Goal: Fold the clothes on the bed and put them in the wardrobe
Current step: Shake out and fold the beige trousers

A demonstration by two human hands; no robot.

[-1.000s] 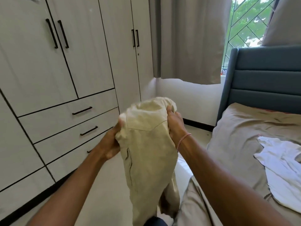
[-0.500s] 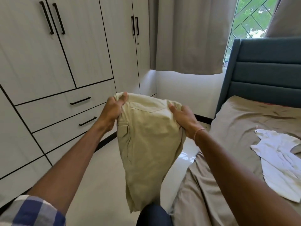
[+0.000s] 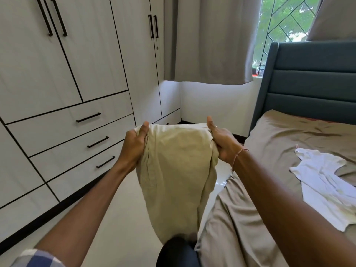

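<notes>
The plain garment [image 3: 175, 170] at centre is pale khaki; the wardrobe [image 3: 57, 74] from nine to eleven o'clock is white with black bar handles [image 3: 88, 117], the floor [image 3: 119, 218] at six off-white, and the curtain [image 3: 210, 39] at twelve grey-beige. At two o'clock the headboard [image 3: 312, 78] is dusty teal, the bed sheet [image 3: 279, 135] below it taupe, the top [image 3: 325, 182] at four white. A blue-and-white checked sleeve [image 3: 38, 259] shows at seven o'clock.

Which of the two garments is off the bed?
The beige garment: left hand and right hand grip its top corners and it hangs beside the bed. The white garment lies spread on the bed.
</notes>
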